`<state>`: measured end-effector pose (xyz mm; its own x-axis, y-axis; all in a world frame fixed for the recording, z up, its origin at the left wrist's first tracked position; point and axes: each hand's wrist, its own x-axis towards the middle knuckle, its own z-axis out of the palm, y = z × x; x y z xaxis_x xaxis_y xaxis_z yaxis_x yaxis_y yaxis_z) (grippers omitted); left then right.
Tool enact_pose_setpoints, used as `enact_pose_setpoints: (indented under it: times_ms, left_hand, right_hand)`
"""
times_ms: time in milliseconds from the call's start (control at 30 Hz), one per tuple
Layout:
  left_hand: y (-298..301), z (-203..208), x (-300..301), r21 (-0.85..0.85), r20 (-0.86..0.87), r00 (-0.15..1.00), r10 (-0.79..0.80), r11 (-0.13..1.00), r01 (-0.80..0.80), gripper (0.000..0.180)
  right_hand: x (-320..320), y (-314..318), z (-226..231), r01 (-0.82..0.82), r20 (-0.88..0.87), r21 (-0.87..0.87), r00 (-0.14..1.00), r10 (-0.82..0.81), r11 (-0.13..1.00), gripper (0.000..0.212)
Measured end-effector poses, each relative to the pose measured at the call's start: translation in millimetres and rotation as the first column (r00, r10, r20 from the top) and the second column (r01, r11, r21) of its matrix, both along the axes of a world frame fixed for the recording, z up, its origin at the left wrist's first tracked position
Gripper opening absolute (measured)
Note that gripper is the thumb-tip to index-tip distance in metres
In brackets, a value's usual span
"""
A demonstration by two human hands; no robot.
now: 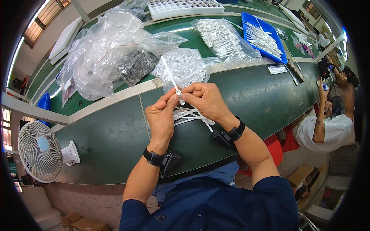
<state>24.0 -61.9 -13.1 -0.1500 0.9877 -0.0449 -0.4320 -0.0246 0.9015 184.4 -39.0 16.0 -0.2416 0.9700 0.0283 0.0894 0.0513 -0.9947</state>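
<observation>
Both hands meet above the dark green worktop (pixel 108 138). Left hand (pixel 161 118): fingers curled in, thumb and forefinger pinched on a slender white stick (pixel 169 73) near its lower, ringed end. Right hand (pixel 208 101): likewise closed, thumb and fingertips at the same end; the stick's long shaft points up and away, tilted left. Loose white sticks (pixel 185 117) lie crossed on the worktop just below the hands, partly hidden by the right. Directly beyond: clear bag of small white pieces (pixel 185 63). Farther right: bag of white sticks (pixel 223 40), then blue tray (pixel 285 57) holding more sticks. White fan (pixel 32 154) stands at far left.
</observation>
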Motion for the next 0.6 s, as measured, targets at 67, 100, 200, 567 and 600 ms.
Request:
enact_pose_setpoints:
  times_ms: [67, 100, 200, 567, 600]
  left_hand:
    - [0.1, 0.3, 0.0, 0.01, -0.01, 1.0, 0.002, 1.0, -0.001, 0.024]
    - [0.3, 0.7, -0.1, 0.01, -0.01, 1.0, -0.001, 1.0, 0.001, 0.024]
    - [0.4, 2.2, -1.2, 0.0, -0.012, 1.0, -0.008, 1.0, 0.008, 0.025]
    - [-1.2, 5.0, -0.7, 0.022, -0.036, 0.999, -0.026, 0.999, 0.027, 0.026]
    - [-1.3, 5.3, -1.0, 0.022, -0.038, 0.999, -0.026, 0.999, 0.027, 0.026]
  right_hand:
    - [0.4, -0.1, 1.2, -0.002, 0.0, 0.0, 1.0, 0.002, 1.0, 0.017]
    - [0.9, 0.1, 1.0, 0.001, 0.0, 0.0, 1.0, -0.001, 1.0, 0.017]
    - [1.4, 1.4, -0.6, -0.013, -0.011, -0.016, 1.0, 0.013, 1.0, 0.017]
    - [3.8, 2.1, 0.0, -0.014, -0.024, -0.026, 1.0, 0.014, 1.0, 0.017]
    - [3.7, 2.0, 0.2, -0.019, -0.03, -0.03, 0.999, 0.018, 0.999, 0.017]
